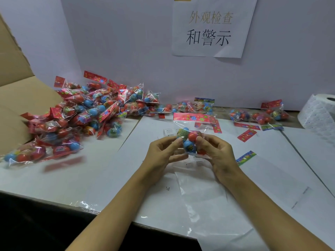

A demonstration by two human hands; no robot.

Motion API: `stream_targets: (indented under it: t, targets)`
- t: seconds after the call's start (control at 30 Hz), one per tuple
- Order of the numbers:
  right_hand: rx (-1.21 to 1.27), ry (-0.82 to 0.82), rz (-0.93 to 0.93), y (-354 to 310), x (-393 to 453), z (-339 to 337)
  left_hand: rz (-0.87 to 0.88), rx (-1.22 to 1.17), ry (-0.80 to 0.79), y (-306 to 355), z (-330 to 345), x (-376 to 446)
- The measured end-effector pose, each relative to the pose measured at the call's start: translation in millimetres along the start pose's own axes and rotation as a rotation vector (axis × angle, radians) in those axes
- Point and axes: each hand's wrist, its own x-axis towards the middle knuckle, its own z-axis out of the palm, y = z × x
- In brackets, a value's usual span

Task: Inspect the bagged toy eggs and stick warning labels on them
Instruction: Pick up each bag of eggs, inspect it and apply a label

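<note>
Bag of eggs [189, 140] held above the table [101, 171] at centre, red header card up. Left hand [161, 153] and right hand [215, 151] both pinching it at the sides, fingers curled round the eggs. Labels [168, 131] lying on the sheet just behind; label roll [320, 113] far right. Unchecked pile [87, 113] left, spilling from a box [16, 98]; a few bags [261, 115] right. Risks: slick film slipping from the pinch; label creasing over curved eggs; checked and unchecked bags mixing, piles being close.
</note>
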Motion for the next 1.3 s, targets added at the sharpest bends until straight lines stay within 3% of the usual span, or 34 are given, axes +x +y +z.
stream_targets:
  t: [0.17, 0.63, 1.3]
  targets:
    - [-0.056, 0.018, -0.006, 1.5, -1.0, 0.2, 0.053, -0.008, 0.102, 1.0, -2.6, 1.4]
    - [0.130, 0.044, -0.004, -3.6, -3.1, 6.1, -0.012, -0.110, -0.029, 8.9, -8.5, 2.0]
    - [0.078, 0.062, -0.033, 1.8, -2.7, 6.4, -0.010, -0.049, 0.023, 10.1, -7.0, 0.4]
